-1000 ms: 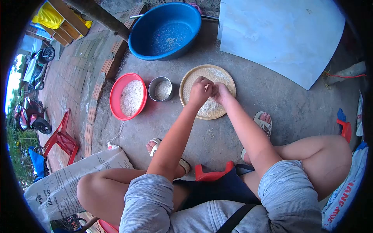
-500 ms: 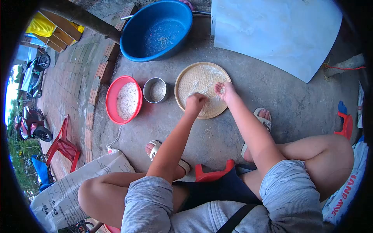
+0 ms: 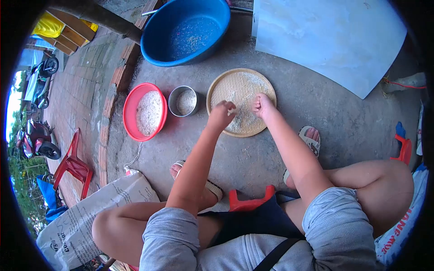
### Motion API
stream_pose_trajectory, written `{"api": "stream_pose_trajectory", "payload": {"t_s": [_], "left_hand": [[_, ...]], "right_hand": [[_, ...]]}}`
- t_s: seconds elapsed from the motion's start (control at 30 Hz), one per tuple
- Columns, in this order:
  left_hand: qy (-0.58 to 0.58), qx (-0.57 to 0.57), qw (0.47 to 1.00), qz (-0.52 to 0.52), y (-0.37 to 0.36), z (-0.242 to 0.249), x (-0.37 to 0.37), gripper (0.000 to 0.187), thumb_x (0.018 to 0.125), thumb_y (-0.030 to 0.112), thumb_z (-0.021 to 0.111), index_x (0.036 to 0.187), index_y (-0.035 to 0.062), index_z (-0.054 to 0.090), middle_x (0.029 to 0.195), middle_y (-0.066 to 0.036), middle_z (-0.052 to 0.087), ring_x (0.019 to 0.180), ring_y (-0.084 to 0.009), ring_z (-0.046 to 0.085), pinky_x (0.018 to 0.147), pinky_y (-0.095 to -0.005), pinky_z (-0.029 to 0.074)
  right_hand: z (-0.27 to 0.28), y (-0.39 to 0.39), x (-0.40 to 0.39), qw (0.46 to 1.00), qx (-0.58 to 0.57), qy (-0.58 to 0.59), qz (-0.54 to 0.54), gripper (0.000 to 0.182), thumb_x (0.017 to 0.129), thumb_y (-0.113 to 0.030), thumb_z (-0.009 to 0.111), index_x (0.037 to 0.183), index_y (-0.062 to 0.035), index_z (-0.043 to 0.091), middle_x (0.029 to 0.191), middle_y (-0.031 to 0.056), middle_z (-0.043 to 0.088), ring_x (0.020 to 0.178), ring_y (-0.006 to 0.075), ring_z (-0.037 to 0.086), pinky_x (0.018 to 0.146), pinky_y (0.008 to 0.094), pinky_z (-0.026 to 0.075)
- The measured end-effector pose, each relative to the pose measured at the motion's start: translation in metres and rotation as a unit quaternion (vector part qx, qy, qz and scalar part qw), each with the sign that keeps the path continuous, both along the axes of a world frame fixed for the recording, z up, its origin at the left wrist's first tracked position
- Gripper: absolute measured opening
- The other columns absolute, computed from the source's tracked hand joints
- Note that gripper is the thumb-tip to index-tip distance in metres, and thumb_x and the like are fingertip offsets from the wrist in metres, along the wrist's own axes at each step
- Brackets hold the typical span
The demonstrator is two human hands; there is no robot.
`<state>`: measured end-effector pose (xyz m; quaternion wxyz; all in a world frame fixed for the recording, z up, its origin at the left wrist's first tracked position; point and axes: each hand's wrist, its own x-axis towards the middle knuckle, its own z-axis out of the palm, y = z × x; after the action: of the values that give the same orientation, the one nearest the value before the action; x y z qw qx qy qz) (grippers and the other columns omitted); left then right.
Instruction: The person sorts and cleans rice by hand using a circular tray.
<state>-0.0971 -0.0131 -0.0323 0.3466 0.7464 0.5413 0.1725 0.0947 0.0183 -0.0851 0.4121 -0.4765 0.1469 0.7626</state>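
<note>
A round woven tray (image 3: pixel 242 77) lies on the concrete ground, with pale grains scattered over it. Over its lower left part is my left hand (image 3: pixel 222 114), its fingers apart and slightly curled, with nothing visible between them. My right hand (image 3: pixel 263 106) is over the tray's right side, its fingers curled in; whatever it holds, if anything, is hidden. Left of the tray stands a metal pot (image 3: pixel 184 102) with grain inside. Beside the pot, a red basin (image 3: pixel 131 110) holds whitish grain.
A big blue basin (image 3: pixel 181 31) with a few grains stands beyond the pot. A pale board (image 3: pixel 330 40) lies at the upper right. Printed sacks (image 3: pixel 95 212) flank my legs. A red chair (image 3: pixel 74 167) and motorbikes (image 3: pixel 40 140) are at the left.
My left hand has moved slightly left and its fingers have spread. The fingers of my right hand have curled in more. The view has shifted a little.
</note>
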Motion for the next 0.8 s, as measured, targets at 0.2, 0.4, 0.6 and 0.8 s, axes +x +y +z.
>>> {"api": "stream_pose_trajectory", "payload": {"t_s": [0.2, 0.4, 0.6, 0.8], "left_hand": [[0.022, 0.066, 0.996, 0.047, -0.027, -0.025, 0.000, 0.013, 0.071, 0.010, 0.064, 0.082, 0.0038, 0.064, 0.077, -0.012, 0.061, 0.073, -0.0339, 0.060, 0.068, -0.0374, 0.049], [-0.129, -0.100, 0.976, 0.144, 0.018, 0.010, 0.015, 0.016, 0.076, 0.013, 0.069, 0.087, 0.0026, 0.066, 0.087, -0.006, 0.067, 0.078, -0.0134, 0.063, 0.068, -0.0292, 0.049], [0.039, 0.124, 0.988, 0.085, 0.023, 0.037, 0.036, 0.021, 0.074, 0.018, 0.065, 0.093, 0.0089, 0.064, 0.093, -0.012, 0.061, 0.089, -0.0290, 0.059, 0.076, -0.0383, 0.048], [0.111, 0.106, 0.988, -0.020, -0.024, -0.013, 0.053, 0.021, 0.074, 0.017, 0.062, 0.091, 0.0067, 0.057, 0.098, -0.012, 0.054, 0.093, -0.0333, 0.054, 0.075, -0.0404, 0.048]], "right_hand": [[-0.013, -0.008, -0.005, 0.998, 0.021, -0.054, -0.004, 0.029, 0.082, -0.023, 0.042, 0.056, -0.0166, 0.032, 0.047, -0.0016, 0.032, 0.035, 0.0114, 0.027, 0.033, 0.0265, 0.020], [-0.008, -0.003, -0.025, 0.992, 0.065, -0.106, 0.012, 0.024, 0.084, -0.024, 0.042, 0.063, -0.0118, 0.044, 0.052, 0.0012, 0.044, 0.039, 0.0143, 0.038, 0.036, 0.0272, 0.030], [0.010, 0.007, -0.021, 0.999, 0.040, 0.018, 0.030, 0.023, 0.085, -0.025, 0.049, 0.070, -0.0069, 0.052, 0.061, 0.0036, 0.053, 0.052, 0.0145, 0.049, 0.045, 0.0237, 0.037], [0.006, 0.016, 0.003, 0.995, 0.071, -0.065, 0.001, 0.037, 0.087, -0.025, 0.042, 0.051, -0.0178, 0.031, 0.043, -0.0053, 0.029, 0.033, 0.0082, 0.026, 0.030, 0.0242, 0.017]]}}
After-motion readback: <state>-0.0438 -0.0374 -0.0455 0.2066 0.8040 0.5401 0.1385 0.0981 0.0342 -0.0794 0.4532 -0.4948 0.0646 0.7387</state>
